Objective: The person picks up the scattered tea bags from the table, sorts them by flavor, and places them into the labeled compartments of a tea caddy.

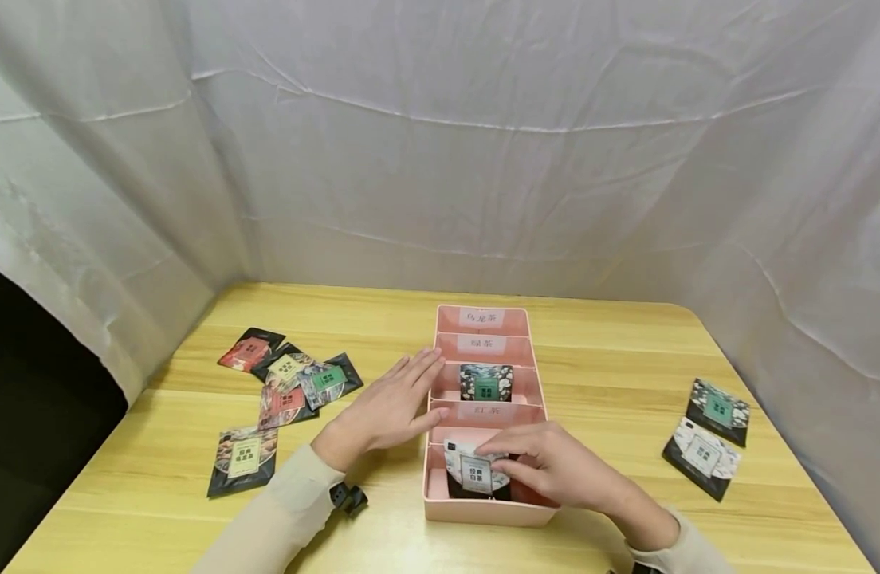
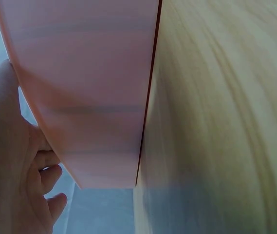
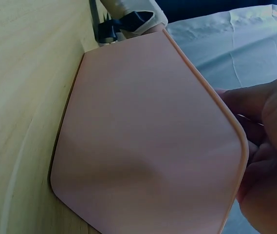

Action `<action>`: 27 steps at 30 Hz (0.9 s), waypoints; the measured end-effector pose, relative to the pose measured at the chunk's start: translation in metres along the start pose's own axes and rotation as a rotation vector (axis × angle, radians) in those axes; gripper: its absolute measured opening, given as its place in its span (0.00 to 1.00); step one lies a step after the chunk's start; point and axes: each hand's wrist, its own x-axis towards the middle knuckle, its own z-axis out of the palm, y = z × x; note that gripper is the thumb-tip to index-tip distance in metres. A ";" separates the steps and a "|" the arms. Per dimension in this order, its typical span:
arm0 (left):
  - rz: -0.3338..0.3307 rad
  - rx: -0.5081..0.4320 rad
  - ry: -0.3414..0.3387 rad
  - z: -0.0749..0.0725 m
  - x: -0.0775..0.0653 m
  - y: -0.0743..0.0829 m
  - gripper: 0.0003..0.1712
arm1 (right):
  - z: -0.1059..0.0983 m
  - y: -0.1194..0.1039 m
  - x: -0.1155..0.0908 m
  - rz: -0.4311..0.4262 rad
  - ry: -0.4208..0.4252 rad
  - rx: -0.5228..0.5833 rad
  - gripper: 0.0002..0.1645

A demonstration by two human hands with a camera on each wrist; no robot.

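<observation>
Right hand (image 1: 548, 462) first, in the head view: its thumb and fingers pinch one white packet (image 1: 476, 472), upright in the nearest of the five compartments of the box (image 1: 490, 513). Left hand (image 1: 393, 402), extended and gripping nothing, touches the box's left rim. One green packet (image 1: 486, 384) stands in the middle compartment. Three labels (image 1: 485, 412) show. Seven more packets lie on the desk (image 1: 612, 359): five left (image 1: 285, 368), four of them overlapping, and two right (image 1: 717, 410), near the desk's right edge. Bare wood separates both groups from the box; the far edge meets a curtain (image 1: 483, 199). Whether anything sits behind the pinched packet, I cannot tell.

Left wrist view: the box's wall dominates, its top cut off; the left hand is cropped, some fingers partly hidden by the rim.

Right wrist view: another wall conceals the packet and some fingertips; a sleeve (image 3: 143, 12) and strap (image 3: 128, 24) show beyond.
</observation>
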 end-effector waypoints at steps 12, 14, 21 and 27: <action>-0.002 0.014 -0.020 -0.001 0.000 0.000 0.48 | -0.009 -0.013 -0.002 0.051 -0.133 -0.199 0.14; -0.001 0.018 -0.019 -0.001 0.000 0.000 0.48 | -0.012 -0.015 -0.003 0.067 -0.110 -0.222 0.12; 0.000 0.005 -0.017 -0.001 -0.001 0.000 0.48 | -0.027 -0.016 -0.009 0.168 -0.036 -0.210 0.13; 0.003 0.019 -0.017 -0.001 0.000 0.000 0.48 | -0.039 -0.008 -0.021 0.212 0.067 -0.234 0.17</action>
